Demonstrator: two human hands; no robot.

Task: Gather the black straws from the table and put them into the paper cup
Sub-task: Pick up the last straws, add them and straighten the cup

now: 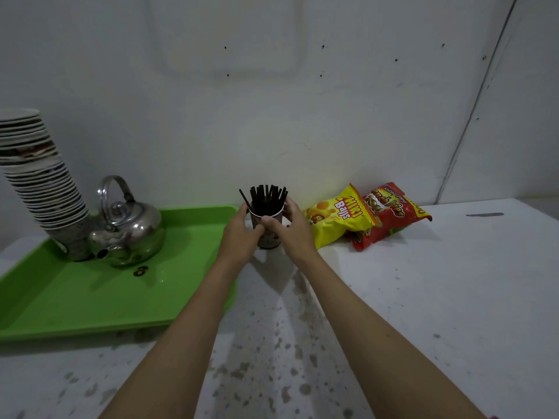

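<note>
A paper cup (pixel 268 241) stands upright on the white table near the wall, at the middle of the view. Several black straws (pixel 267 198) stick up out of its mouth, one leaning to the left. My left hand (pixel 242 231) wraps the cup's left side and my right hand (pixel 289 228) wraps its right side, thumbs across the front. Most of the cup's wall is hidden by my fingers. I see no loose straws on the table.
A green tray (pixel 75 300) lies at the left with a steel kettle (pixel 128 225) and a tall leaning stack of paper cups (pixel 42 182). Two snack bags, yellow (pixel 338 217) and red (pixel 390 213), lie to the right of the cup. The stained table (pixel 423 297) stretches right.
</note>
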